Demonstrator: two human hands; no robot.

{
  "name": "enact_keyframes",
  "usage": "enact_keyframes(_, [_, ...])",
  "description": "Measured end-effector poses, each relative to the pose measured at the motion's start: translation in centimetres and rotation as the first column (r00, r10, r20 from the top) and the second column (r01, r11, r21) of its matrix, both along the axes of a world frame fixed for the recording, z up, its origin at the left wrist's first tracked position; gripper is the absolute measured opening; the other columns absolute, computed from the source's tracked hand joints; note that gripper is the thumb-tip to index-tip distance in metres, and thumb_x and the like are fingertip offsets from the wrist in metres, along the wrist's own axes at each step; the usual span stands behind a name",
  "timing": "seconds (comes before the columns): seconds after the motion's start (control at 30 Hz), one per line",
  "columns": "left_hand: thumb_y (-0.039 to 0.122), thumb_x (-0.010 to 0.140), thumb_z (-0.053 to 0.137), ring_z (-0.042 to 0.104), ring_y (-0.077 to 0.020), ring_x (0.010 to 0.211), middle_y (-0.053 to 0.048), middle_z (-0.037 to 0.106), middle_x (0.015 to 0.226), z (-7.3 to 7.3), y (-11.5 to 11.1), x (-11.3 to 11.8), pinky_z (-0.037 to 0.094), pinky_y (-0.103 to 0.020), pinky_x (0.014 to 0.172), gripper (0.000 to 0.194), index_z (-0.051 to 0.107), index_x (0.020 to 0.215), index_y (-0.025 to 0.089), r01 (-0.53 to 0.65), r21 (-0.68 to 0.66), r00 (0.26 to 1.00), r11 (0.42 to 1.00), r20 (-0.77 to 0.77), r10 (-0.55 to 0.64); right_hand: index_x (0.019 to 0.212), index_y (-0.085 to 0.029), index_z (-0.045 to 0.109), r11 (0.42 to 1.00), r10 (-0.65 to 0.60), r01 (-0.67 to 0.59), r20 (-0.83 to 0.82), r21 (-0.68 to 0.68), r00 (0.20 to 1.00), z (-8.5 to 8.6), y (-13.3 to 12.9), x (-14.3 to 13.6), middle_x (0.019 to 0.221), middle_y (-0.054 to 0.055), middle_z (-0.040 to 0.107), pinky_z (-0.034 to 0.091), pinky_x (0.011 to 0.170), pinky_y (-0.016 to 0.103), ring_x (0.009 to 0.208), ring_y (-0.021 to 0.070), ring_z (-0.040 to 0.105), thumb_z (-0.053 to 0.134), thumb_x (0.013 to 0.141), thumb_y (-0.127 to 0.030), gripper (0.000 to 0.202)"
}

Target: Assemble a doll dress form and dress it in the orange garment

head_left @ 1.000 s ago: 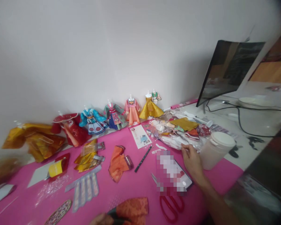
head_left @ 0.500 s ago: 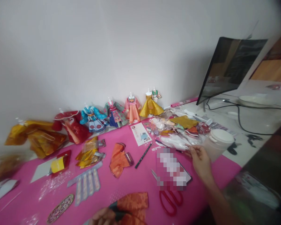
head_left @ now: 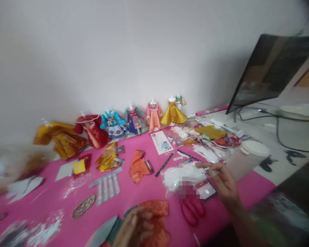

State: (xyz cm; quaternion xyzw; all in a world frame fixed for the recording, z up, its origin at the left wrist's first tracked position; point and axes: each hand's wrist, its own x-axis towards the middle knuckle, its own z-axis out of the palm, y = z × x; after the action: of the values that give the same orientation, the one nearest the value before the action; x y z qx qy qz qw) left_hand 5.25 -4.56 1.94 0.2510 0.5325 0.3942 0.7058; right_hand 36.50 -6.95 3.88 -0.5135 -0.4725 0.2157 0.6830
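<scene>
My right hand pinches the edge of a clear plastic bag with white contents, lifted over a phone and red-handled scissors. What the white contents are is too blurred to tell. At the bottom, my left hand hovers over or rests on an orange doll garment, its fingers loosely curled and apart. Dark green cloth shows beside that hand. Further up lies a smaller orange doll top, near a black pen.
Several dressed doll forms, one in a red dress, stand along the wall. A heap of bagged cloth pieces lies beside a white-lidded tub. A monitor stands at right. An oval patterned piece lies on the pink mat.
My right hand has drawn the plastic bag off the heap, toward me and over the phone. My left hand has come further into view, its fingers looser. The view has shifted left.
</scene>
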Motion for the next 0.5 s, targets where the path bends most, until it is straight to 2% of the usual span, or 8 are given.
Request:
enact_keyframes(0.03, [0.065,0.044,0.087,0.072,-0.0323,0.075,-0.009,0.076,0.083,0.5,-0.2,0.6,0.057,-0.043,0.07,0.062,0.073,0.087,0.022,0.041,-0.013,0.998,0.999,0.05,-0.04,0.086,-0.024,0.056,0.997,0.08,-0.08,0.01,0.024,0.997,0.0,-0.1,-1.0,0.106,0.01,0.076,0.056,0.081,0.035,0.104,0.0253,0.069,0.058,0.094,-0.04,0.018])
enact_keyframes(0.07, [0.065,0.046,0.087,0.072,-0.0312,0.074,-0.011,0.076,0.084,1.2,-0.4,1.1,0.057,-0.044,0.072,0.065,0.073,0.089,0.018,0.135,-0.039,0.977,0.99,0.171,-0.127,0.086,-0.024,0.057,0.988,0.149,-0.15,0.017,0.037,0.989,0.0,-0.2,-1.9,0.105,0.01,0.076,0.057,0.079,0.035,0.103,0.0255,0.07,0.059,0.094,-0.037,0.016])
enact_keyframes(0.13, [0.066,0.057,0.082,0.072,-0.032,0.085,-0.014,0.076,0.09,2.7,-0.8,1.8,0.056,-0.044,0.078,0.066,0.072,0.1,0.017,0.197,-0.049,0.923,0.979,0.346,-0.169,0.087,-0.025,0.059,0.957,0.283,-0.285,0.037,0.053,0.958,-0.1,-0.5,-3.6,0.105,0.01,0.076,0.058,0.079,0.036,0.101,0.0257,0.071,0.06,0.094,-0.033,0.01])
enact_keyframes(0.23, [0.061,0.064,0.081,0.07,-0.034,0.099,-0.014,0.075,0.102,4.2,-1.6,1.8,0.056,-0.042,0.083,0.066,0.07,0.112,0.018,0.164,-0.025,0.895,0.986,0.424,-0.138,0.093,-0.026,0.062,0.897,0.435,-0.44,0.085,0.046,0.896,-0.2,-1.2,-5.5,0.112,0.011,0.075,0.056,0.087,0.042,0.108,0.0276,0.069,0.057,0.095,-0.03,0.007])
enact_keyframes(0.37, [0.031,0.065,0.088,0.07,-0.031,0.1,-0.012,0.075,0.105,3.9,-2.6,0.3,0.055,-0.036,0.085,0.056,0.068,0.115,0.017,0.034,0.059,0.927,0.998,0.372,-0.054,0.089,-0.027,0.065,0.858,0.513,-0.514,0.064,-0.014,0.856,-0.2,-2.1,-7.3,0.117,0.01,0.074,0.055,0.089,0.045,0.109,0.029,0.069,0.057,0.095,-0.034,0.012])
enact_keyframes(0.43, [0.022,0.067,0.086,0.07,-0.0295,0.099,-0.011,0.075,0.106,3.5,-2.9,-0.5,0.055,-0.035,0.085,0.054,0.067,0.117,0.017,0.02,0.097,0.934,0.995,0.354,-0.053,0.083,-0.027,0.065,0.87,0.492,-0.492,0.004,-0.026,0.87,-0.2,-2.4,-8.1,0.115,0.01,0.075,0.055,0.088,0.046,0.106,0.0294,0.07,0.059,0.094,-0.039,0.017])
enact_keyframes(0.5, [0.02,0.068,0.084,0.07,-0.0293,0.098,-0.011,0.074,0.106,3.4,-3.1,-1.3,0.055,-0.034,0.083,0.052,0.066,0.117,0.018,0.035,0.122,0.939,0.992,0.336,-0.075,0.078,-0.026,0.064,0.896,0.441,-0.443,-0.076,-0.021,0.894,-0.2,-2.6,-8.7,0.112,0.009,0.076,0.055,0.09,0.045,0.107,0.0289,0.069,0.061,0.092,-0.04,0.02])
